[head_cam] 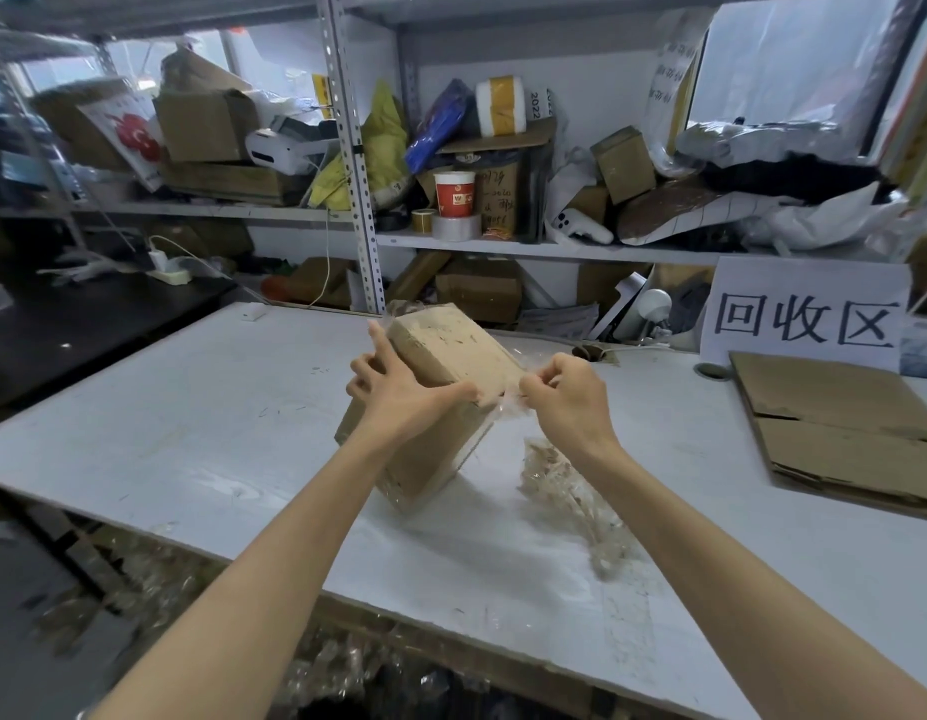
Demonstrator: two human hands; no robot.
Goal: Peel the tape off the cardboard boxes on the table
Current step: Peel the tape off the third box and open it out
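The right hand (pixel 567 394) has its fingers curled and pinches a strip of clear tape (pixel 508 402) at the near right corner of the cardboard box (pixel 440 350); the strip runs from the fingertips to the box edge. The left hand (pixel 399 392) grips the box from the left: the thumb lies across the near upper edge, and the fingers reach up along the left side, with the index finger straight. The box is tilted, with one lower corner resting on the white table (pixel 191 433) and its scuffed upper face turned toward the camera. It sits near the middle of the table, between the two forearms. A crumpled heap of peeled tape (pixel 570 491) lies on the table just right of the box, below the right wrist. A flattened cardboard sheet (pixel 840 433) lies at the right end of the table, in front of a white sign (pixel 807 314) with large black characters. Metal shelving (pixel 354 148) behind the table holds boxes, bags and a red paper cup (pixel 454 194).
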